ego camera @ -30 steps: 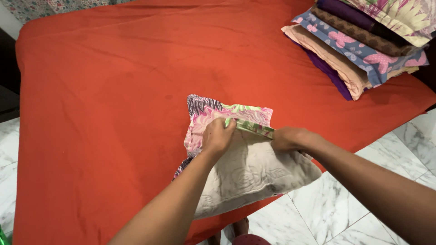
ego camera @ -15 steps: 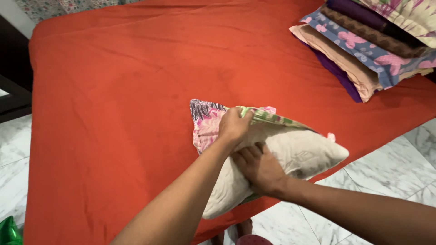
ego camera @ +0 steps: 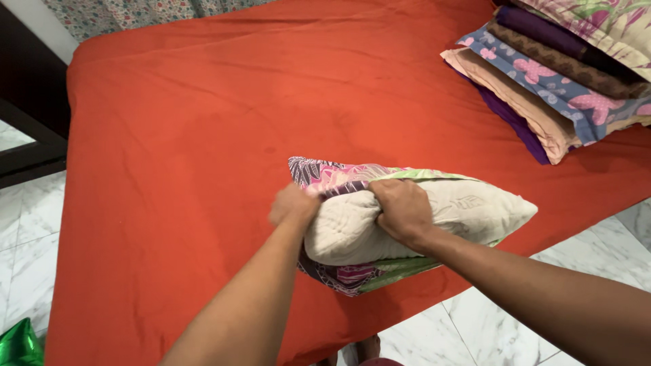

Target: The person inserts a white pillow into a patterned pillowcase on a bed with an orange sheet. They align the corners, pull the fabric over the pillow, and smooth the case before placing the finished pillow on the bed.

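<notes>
A cream pillow (ego camera: 468, 213) with an embossed pattern lies at the near edge of the bed, partly inside a floral pillowcase (ego camera: 325, 177) of pink, green and purple. My left hand (ego camera: 293, 205) grips the pillowcase's edge at the pillow's left end. My right hand (ego camera: 401, 211) is closed on the pillow's top, bunching the cream fabric. The pillowcase's lower side (ego camera: 366, 274) shows under the pillow.
An orange sheet (ego camera: 203, 122) covers the bed. A stack of pillows (ego camera: 556, 74) in several patterned cases sits at the far right. White marble floor (ego camera: 27, 244) lies left and near. A green shiny object (ego camera: 17, 344) is at the bottom left.
My right hand moved from the pillow's lower side up to its top. My left hand shifted left along the pillowcase's edge. The pillow turned and now lies more lengthwise.
</notes>
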